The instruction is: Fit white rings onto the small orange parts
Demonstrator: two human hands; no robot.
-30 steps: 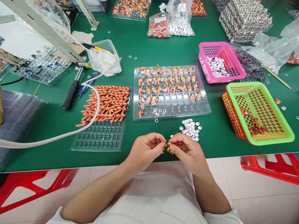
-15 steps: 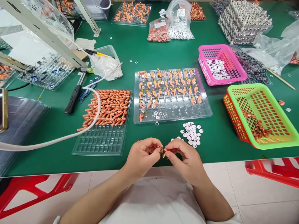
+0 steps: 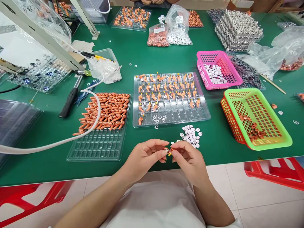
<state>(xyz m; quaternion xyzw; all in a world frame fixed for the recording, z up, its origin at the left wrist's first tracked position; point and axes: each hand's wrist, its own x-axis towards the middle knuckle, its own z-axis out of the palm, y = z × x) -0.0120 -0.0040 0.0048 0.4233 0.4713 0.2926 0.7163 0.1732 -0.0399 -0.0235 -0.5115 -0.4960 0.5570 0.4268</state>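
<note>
Close to the table's front edge, my left hand pinches a small round earbud part, orange with a pale face, between thumb and fingertips. Facing it, my right hand pinches a small orange earbud shell with a yellow bit at its lower side. The two pieces nearly meet; fingers hide much of them. Just beyond my right hand lies a loose pile of white discs. A clear tray farther off carries rows of orange earbud pieces and several white rings.
On the left, another tray holds heaped orange stems, with a white cable across it and a hammer beyond. To the right stand a pink basket of white discs and a green basket of copper-coloured parts. A person's hands show at the far edge.
The view has tilted up and shifted slightly, bringing another person's hands into sight at the far edge. My hands stay together, still pinching the small pieces, which have drawn closer to each other.
</note>
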